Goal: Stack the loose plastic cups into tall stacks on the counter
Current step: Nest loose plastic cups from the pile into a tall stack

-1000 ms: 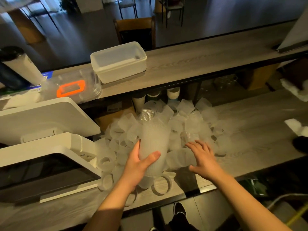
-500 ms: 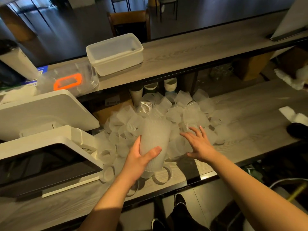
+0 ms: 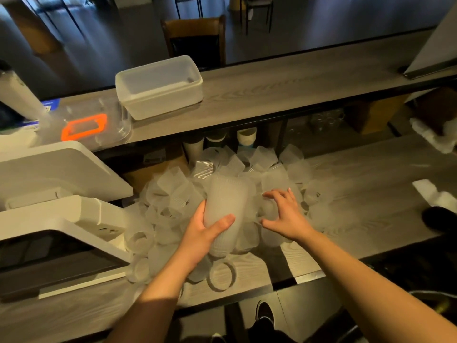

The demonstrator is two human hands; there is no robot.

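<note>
Low in the frame's centre, your left hand (image 3: pixel 206 233) was wrapped round the tall nested stack of frosted, ribbed translucent plastic cups (image 3: pixel 226 209), thumb across its near side and fingers behind, holding it tilted above the grey wood-grain counter (image 3: pixel 371 219). Just right of it, your right hand (image 3: pixel 286 215) hovered over the heap with fingers spread and slightly curled, holding nothing yet. The pile of loose frosted plastic cups (image 3: pixel 269 169) lay scattered on its sides across the frame's middle, reaching back under the upper shelf (image 3: pixel 296 82). These cups looked very light and thin-walled, likely to flex and skid, so you would do best to take each one gently round its ribbed body near the rim rather than squeeze. To the left sat a white till machine (image 3: pixel 49 184); farther back, on the shelf, stood a white rectangular plastic tub (image 3: pixel 160 95).
</note>
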